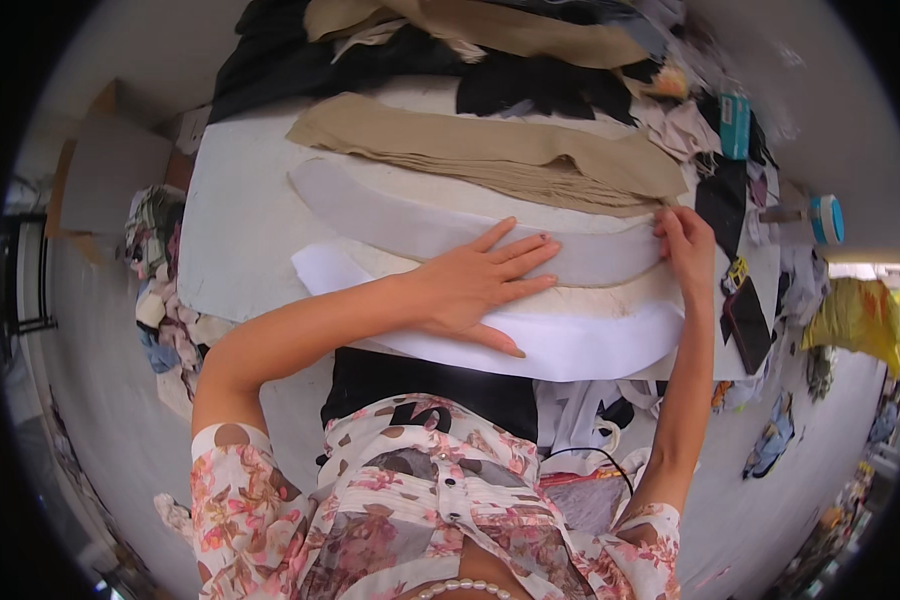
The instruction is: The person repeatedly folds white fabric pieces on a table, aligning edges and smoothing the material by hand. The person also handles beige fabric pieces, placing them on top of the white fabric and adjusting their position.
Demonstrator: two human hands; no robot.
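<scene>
A pale grey curved fabric strip (370, 209) with a tan edge lies across the white table. My left hand (485, 283) rests flat and spread on its middle, the thumb reaching over a bright white curved strip (590, 340) on the near side. At the right end of the pale grey strip, my right hand (686, 245) is closed, thumb and fingers pinching its corner. Just beyond lies a stack of tan fabric pieces (470, 145), its layered edges toward me. The right fingertips are close to the stack's right end.
More tan fabric (530, 30) and black cloth (270, 65) lie along the table's far side. A dark phone (746, 325) sits at the right edge, near a teal package (734, 127) and a blue-and-white tape roll (826, 220). Fabric scraps (160, 320) are heaped beside the table's left edge.
</scene>
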